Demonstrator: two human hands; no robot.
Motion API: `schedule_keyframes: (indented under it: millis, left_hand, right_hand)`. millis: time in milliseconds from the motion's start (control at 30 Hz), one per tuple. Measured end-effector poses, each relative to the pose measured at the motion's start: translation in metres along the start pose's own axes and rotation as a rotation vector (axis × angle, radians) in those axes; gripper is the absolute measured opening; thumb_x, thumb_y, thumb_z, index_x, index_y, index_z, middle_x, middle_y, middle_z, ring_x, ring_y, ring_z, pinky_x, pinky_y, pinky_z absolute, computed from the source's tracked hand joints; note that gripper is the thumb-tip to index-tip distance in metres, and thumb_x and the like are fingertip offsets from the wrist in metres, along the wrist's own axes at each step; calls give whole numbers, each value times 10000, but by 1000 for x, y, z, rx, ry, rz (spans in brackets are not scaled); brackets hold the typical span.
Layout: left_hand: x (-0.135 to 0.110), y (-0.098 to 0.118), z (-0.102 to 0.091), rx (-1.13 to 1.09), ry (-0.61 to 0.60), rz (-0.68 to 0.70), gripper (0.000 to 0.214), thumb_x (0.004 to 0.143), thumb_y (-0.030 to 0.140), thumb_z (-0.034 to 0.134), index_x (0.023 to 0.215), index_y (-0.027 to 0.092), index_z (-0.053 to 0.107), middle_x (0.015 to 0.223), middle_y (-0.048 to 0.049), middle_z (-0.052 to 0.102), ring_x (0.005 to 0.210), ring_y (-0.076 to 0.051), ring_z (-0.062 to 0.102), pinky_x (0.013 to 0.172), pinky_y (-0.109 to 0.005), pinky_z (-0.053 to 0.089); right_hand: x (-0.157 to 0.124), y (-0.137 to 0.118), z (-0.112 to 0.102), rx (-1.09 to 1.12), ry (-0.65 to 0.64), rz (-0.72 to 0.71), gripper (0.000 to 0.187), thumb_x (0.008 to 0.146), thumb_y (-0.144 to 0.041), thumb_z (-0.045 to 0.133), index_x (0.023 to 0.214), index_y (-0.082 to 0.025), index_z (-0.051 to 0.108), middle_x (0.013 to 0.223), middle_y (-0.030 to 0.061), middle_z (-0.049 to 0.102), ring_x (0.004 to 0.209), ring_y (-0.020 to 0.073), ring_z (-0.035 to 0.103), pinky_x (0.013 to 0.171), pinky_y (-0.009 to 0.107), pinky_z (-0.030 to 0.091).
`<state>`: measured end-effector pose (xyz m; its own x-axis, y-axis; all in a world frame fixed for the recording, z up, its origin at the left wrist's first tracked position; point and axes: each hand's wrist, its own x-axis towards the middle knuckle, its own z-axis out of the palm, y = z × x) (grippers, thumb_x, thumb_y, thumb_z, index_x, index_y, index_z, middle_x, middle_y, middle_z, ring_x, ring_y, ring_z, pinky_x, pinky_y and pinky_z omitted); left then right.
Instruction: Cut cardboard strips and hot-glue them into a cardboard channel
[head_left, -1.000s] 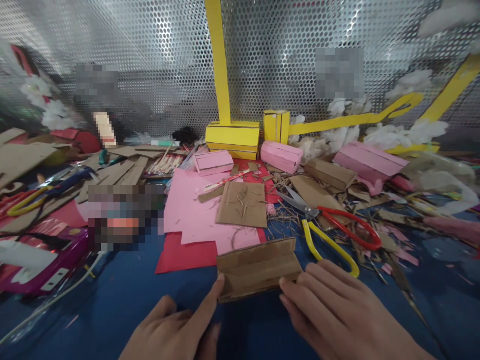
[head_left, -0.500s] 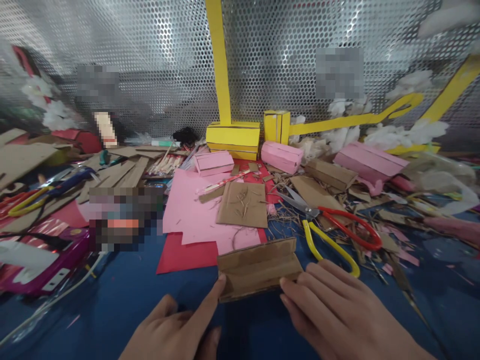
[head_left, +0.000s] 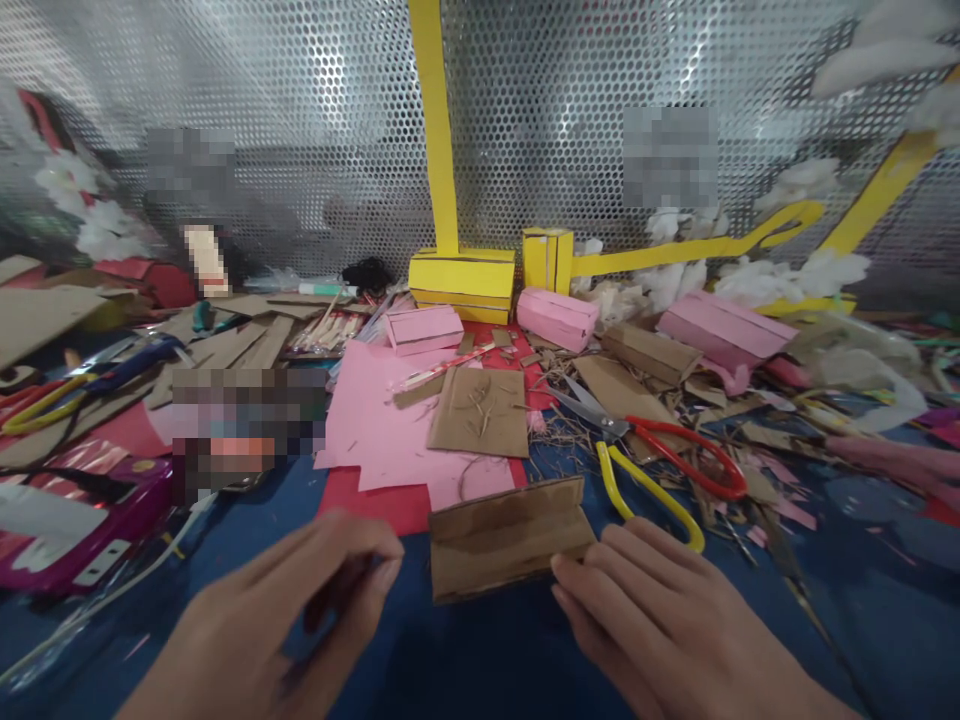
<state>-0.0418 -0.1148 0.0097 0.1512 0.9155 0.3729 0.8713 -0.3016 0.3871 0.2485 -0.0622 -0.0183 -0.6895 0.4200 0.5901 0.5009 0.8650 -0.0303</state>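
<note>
A folded brown cardboard piece (head_left: 504,538) lies on the blue table (head_left: 480,660) in front of me. My right hand (head_left: 660,620) lies flat beside it, fingers stretched out, fingertips touching its lower right corner. My left hand (head_left: 292,610) hovers to the left of the cardboard, apart from it. Its fingers are curled toward the thumb in a pinch, and I cannot make out whether anything is in it. Red and yellow-handled scissors (head_left: 660,470) lie just beyond my right hand.
Pink paper sheets (head_left: 382,430) and a flat cardboard square (head_left: 480,412) lie behind the folded piece. Pink boxes (head_left: 556,316), yellow boxes (head_left: 461,280) and cardboard scraps crowd the back by a perforated metal wall (head_left: 300,120). A magenta tool (head_left: 82,520) sits at the left.
My left hand has left the cardboard's left edge, lifted, moved left and curled its fingers. My right hand and the cardboard have stayed about where they were.
</note>
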Motion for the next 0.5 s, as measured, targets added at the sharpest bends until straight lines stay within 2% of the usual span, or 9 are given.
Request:
schedule_keyframes:
  millis: [67,133,200,267,400,500]
  left_hand:
    - [30,7,-11,-50,-47,63,133,958,282,562,834,243,589,687,48,632,549,-121,564,565,-224,455]
    - [62,15,-13,-137,-151,138,191,965,260,560,779,228,589,739,32,642,610,-124,564,581,-227,442]
    - [89,22,-9,-231,-310,170,184,1009,238,522,920,237,683,909,12,721,804,-147,643,725,-239,481]
    - [105,27,1,-250,-397,204,260,1023,183,480,1032,254,730,1026,6,748,942,-162,661,814,-260,474]
    - [109,26,21,-214,-470,165,173,982,292,603,1043,263,762,890,28,758,735,-150,643,647,-259,434]
    - [102,19,28,-208,-467,166,178,950,232,624,1026,272,780,898,34,778,731,-144,654,645,-247,432]
  right_hand:
    - [-1,0,0,15,-15,0,134,989,-69,551,956,-147,655,729,-2,639,654,162,536,656,354,344]
    - [-2,0,-1,20,-28,2,143,985,-68,557,906,-158,636,712,-6,613,641,161,502,640,352,325]
    - [-3,0,-1,15,-37,3,163,986,-67,549,880,-165,626,707,-6,605,642,161,492,639,350,318]
    - [-4,0,0,-2,-32,2,163,989,-70,540,899,-164,638,708,-4,611,652,164,505,652,352,321]
    - [-4,1,1,-35,-16,-19,162,990,-63,528,950,-145,662,695,-6,618,646,163,513,666,353,330]
    - [-3,2,0,-53,-5,-28,198,1004,-63,493,963,-136,672,687,-3,629,634,159,517,664,347,343]
